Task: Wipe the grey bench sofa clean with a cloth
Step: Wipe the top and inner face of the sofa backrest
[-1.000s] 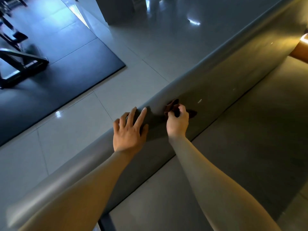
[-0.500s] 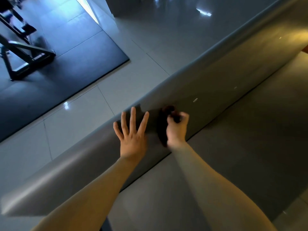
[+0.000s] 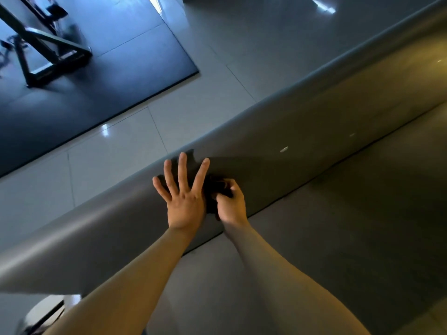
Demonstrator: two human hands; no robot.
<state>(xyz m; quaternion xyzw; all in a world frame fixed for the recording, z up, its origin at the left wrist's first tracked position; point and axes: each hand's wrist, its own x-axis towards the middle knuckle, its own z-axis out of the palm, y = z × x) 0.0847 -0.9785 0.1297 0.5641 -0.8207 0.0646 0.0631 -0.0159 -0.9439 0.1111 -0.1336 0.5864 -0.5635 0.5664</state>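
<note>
The grey bench sofa (image 3: 338,226) runs diagonally across the view, its padded backrest (image 3: 302,146) rising from the seat. My right hand (image 3: 231,204) is closed around a small dark cloth (image 3: 214,189) and presses it against the lower part of the backrest, just above the seam with the seat. My left hand (image 3: 185,197) lies flat on the backrest right beside it, fingers spread, holding nothing. Most of the cloth is hidden by my right hand and by shadow. A small pale spot (image 3: 284,149) shows on the backrest further right.
Beyond the backrest lies a glossy tiled floor (image 3: 121,151). A dark rubber mat (image 3: 96,88) at the upper left carries a metal gym frame (image 3: 48,52). A pale round object (image 3: 50,308) shows below the bench's left end.
My right hand with the cloth has slid left and down the backrest, ending close against my left hand. The left hand's fingers have spread wider. The view has shifted.
</note>
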